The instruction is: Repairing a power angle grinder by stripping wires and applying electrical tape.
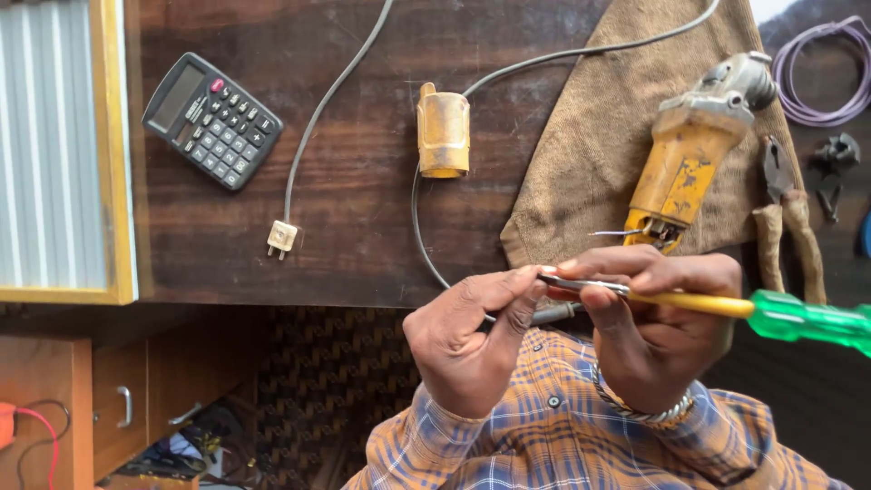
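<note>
Both hands at the table edge: right hand (658, 336) grips a screwdriver (726, 308) lying crosswise, green handle rightward, tip pinched by left hand (467, 340); grinder (694, 150) just beyond.
</note>
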